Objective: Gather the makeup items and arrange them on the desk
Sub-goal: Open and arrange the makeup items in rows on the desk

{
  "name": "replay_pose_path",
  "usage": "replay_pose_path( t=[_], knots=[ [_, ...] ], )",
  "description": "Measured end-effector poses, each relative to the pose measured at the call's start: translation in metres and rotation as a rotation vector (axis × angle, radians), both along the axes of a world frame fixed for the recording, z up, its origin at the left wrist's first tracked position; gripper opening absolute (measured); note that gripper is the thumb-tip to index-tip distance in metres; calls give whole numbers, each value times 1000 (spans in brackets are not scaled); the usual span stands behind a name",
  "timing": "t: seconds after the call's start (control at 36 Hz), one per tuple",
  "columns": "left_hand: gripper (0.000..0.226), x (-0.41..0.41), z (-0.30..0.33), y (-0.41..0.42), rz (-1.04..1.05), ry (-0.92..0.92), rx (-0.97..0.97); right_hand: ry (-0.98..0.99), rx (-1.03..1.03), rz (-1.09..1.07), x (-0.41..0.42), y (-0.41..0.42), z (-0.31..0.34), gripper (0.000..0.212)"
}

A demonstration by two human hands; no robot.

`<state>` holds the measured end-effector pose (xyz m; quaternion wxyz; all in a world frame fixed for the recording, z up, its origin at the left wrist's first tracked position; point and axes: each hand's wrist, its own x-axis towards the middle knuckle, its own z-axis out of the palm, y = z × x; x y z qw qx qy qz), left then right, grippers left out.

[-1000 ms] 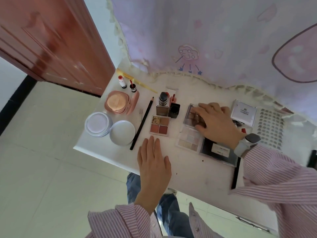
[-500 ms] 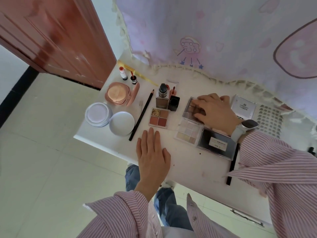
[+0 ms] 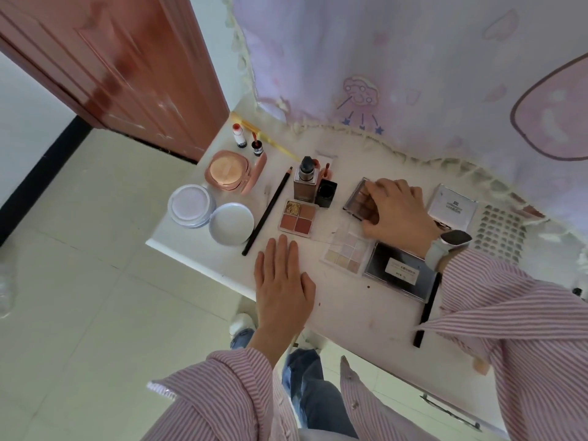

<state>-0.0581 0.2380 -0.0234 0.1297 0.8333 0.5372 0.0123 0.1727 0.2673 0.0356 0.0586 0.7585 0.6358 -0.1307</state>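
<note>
Makeup lies in a row on the white desk (image 3: 350, 300). My right hand (image 3: 397, 214) grips a brown eyeshadow palette (image 3: 358, 202), its fingers over the far edge and the thumb at the near side. My left hand (image 3: 281, 281) rests flat, palm down, on the desk's front part and holds nothing. Left of the brown palette are a four-pan blush palette (image 3: 297, 218), a foundation bottle (image 3: 306, 179), a black cap (image 3: 327, 193) and a black pencil (image 3: 267, 211). A pale nine-pan palette (image 3: 345, 254) and a dark case (image 3: 397, 272) lie just below my right hand.
At the left end sit a pink compact (image 3: 229, 171), a white round jar (image 3: 189, 205), its lid (image 3: 232, 222) and two small lip tubes (image 3: 239, 135). A white box (image 3: 451, 205) and grey dotted sheet (image 3: 499, 230) lie to the right. Another black pencil (image 3: 428, 310) lies under my sleeve.
My right hand has shifted the brown palette slightly away from the pale palette, toward the back. The left hand has stayed flat on the desk. The camera has tilted a little.
</note>
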Motion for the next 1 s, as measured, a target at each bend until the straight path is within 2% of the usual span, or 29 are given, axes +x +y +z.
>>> replay_pose_path(
  t=[0.08, 0.14, 0.19, 0.25, 0.31, 0.36, 0.44, 0.5, 0.75, 0.89, 1.0],
  knots=[
    [53, 0, 2, 0, 18, -45, -36, 182, 128, -137, 0, -5, 6, 72],
    [50, 0, 3, 2, 70, -137, -67, 354, 210, -236, -2, -11, 17, 73],
    [40, 0, 9, 6, 174, -319, -135, 578, 286, -292, -10, -20, 32, 63],
    [28, 3, 24, 10, 320, -518, -272, 744, 266, -305, -24, -35, 51, 51],
    [20, 5, 54, 16, 488, -732, -422, 822, 214, -268, -39, -49, 66, 58],
    [15, 7, 91, 18, 607, -932, -677, 888, 163, -205, -55, -60, 77, 58],
    [42, 5, 131, 17, 601, -1147, -1115, 872, 124, -71, -83, -72, 92, 59],
    [57, -5, 147, 12, 548, -1242, -1222, 847, 159, 22, -100, -77, 103, 61],
    [47, -63, 204, -27, 550, -1598, -1184, 708, 400, 277, -157, -91, 161, 54],
    [60, -87, 236, -62, 625, -1664, -1038, 582, 405, 402, -181, -117, 198, 39],
    [58, -97, 252, -90, 605, -1695, -984, 471, 390, 489, -188, -140, 224, 34]
  ],
)
